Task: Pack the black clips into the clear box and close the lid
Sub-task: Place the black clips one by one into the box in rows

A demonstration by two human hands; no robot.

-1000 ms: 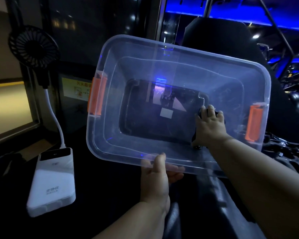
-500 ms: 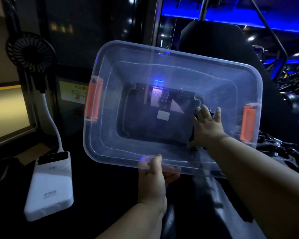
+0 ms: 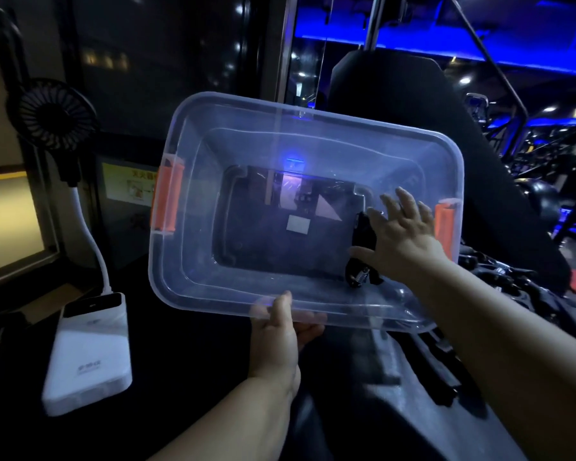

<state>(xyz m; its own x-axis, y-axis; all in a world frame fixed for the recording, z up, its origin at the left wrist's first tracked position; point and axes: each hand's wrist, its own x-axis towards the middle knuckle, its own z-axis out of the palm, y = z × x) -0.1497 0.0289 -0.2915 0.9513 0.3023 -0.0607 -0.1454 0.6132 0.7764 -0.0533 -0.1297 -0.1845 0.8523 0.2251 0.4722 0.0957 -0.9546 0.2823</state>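
The left hand grips the near rim of the tilted clear box, while the right hand, fingers spread and empty, hovers over a black clip inside, which the tilt could spill.

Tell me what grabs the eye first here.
The clear box fills centre frame, tilted with its opening toward the camera and orange latches on both ends; the left hand grips its near rim. At the box's right end, the right hand is spread open beside a black clip. At lower left sits a white power bank, with a small fan above it.
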